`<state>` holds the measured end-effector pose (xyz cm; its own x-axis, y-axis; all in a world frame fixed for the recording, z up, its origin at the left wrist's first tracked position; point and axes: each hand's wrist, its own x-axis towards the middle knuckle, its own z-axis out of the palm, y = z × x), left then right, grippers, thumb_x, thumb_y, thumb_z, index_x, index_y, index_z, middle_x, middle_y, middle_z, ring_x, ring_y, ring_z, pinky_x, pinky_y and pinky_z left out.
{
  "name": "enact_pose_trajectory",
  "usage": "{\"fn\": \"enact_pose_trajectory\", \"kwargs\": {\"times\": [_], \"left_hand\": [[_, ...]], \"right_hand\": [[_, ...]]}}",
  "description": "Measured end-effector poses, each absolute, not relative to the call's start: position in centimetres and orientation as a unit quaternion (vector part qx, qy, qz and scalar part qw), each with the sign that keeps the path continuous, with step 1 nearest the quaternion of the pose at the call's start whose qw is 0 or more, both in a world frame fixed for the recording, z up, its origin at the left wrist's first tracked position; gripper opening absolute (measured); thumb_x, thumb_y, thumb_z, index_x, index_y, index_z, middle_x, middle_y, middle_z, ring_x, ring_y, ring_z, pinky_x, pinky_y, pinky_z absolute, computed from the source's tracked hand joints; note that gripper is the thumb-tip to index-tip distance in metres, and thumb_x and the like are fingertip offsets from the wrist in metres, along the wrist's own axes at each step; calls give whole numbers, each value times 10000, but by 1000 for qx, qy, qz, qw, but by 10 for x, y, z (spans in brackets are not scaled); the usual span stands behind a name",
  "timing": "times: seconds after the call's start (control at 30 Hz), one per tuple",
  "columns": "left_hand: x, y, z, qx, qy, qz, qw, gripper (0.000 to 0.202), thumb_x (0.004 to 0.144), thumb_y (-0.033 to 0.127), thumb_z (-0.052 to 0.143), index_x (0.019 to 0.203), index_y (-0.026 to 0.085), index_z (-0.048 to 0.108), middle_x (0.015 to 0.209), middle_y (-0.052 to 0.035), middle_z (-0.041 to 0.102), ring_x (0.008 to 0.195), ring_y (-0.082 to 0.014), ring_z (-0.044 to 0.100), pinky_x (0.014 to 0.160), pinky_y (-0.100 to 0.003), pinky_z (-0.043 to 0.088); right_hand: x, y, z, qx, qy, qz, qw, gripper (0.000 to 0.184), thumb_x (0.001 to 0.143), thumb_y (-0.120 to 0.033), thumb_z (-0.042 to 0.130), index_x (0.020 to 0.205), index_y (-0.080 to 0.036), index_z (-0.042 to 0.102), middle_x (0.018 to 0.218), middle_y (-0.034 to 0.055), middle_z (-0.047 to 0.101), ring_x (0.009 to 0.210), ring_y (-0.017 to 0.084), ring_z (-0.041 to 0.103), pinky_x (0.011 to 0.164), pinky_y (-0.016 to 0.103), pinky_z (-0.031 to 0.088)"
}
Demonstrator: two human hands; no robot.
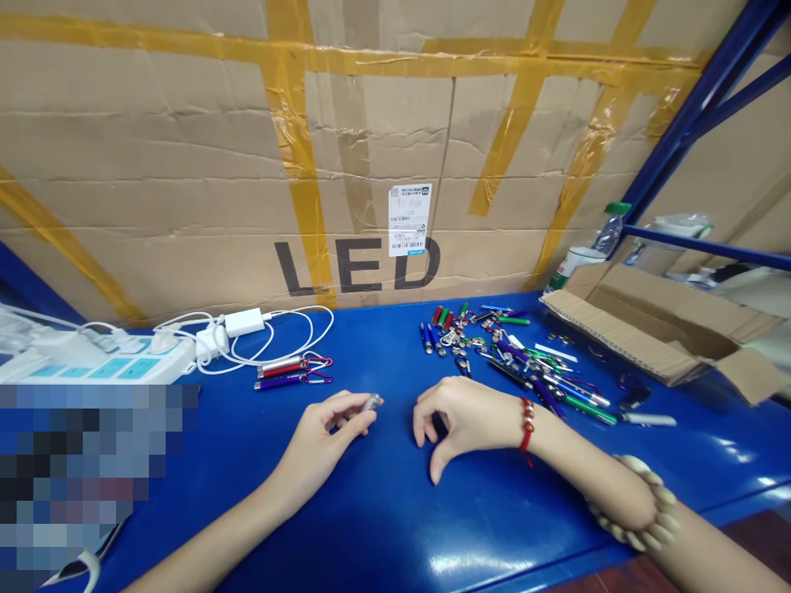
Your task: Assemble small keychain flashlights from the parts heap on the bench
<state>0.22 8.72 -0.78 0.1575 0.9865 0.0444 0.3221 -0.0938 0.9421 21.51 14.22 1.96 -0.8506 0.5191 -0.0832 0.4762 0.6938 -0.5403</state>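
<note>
The person's left hand [330, 428] rests on the blue table [383, 511] with its fingers curled around a small silver-tipped piece [372, 402], which is pinched between thumb and fingertips so that only its metal end shows past them; what kind of piece it is cannot be told. Just to the right of that piece, the right hand [463, 416] lies knuckles-up on the table, fingers bent downward and loosely curled with the thumb pointing toward the person, and nothing can be seen held in it. A red bead bracelet [526, 424] circles the right wrist, and a wooden bead bracelet [643, 511] sits farther up that forearm. Beyond the silver-tipped piece and slightly left of it lie three small keychain lights with clips [290, 372], side by side. Farther left of those stands a white power strip [99, 362] with white chargers and cables [247, 329]. To the right of the piece, past the right hand, spreads a loose heap of coloured keychain lights [519, 354], and beyond the heap stands an open cardboard box [661, 329]. A large carton printed LED [358, 165] forms the wall behind the table.
</note>
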Motion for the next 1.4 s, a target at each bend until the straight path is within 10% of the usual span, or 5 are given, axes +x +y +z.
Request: {"fn": "enact_pose_trajectory", "kwargs": {"times": [0.4, 0.6, 1.4], "left_hand": [[4, 86, -5, 616, 520, 400, 437, 292, 731, 358, 579, 892, 137, 681, 781, -44, 596, 637, -126, 544, 615, -237, 421], [3, 85, -7, 619, 521, 393, 437, 290, 756, 360, 565, 921, 148, 676, 823, -47, 605, 663, -129, 544, 641, -243, 418], [5, 82, -8, 626, 497, 414, 435, 266, 775, 285, 566, 953, 123, 679, 792, -50, 591, 604, -105, 517, 587, -227, 379]], "right_hand": [[223, 153, 25, -372, -925, 50, 48, 91, 819, -261, 577, 795, -213, 651, 896, -17, 617, 797, 103, 573, 607, 190, 359], [240, 171, 27, -499, -858, -109, 60, 242, 888, -191, 428, 924, -285, 649, 992, -17, 617, 955, 134, 550, 604, 204, 372], [275, 209, 1, -517, -839, -138, 94, 99, 753, -244, 610, 704, -219, 693, 847, 38, 624, 829, 193, 551, 649, 268, 418]]}}
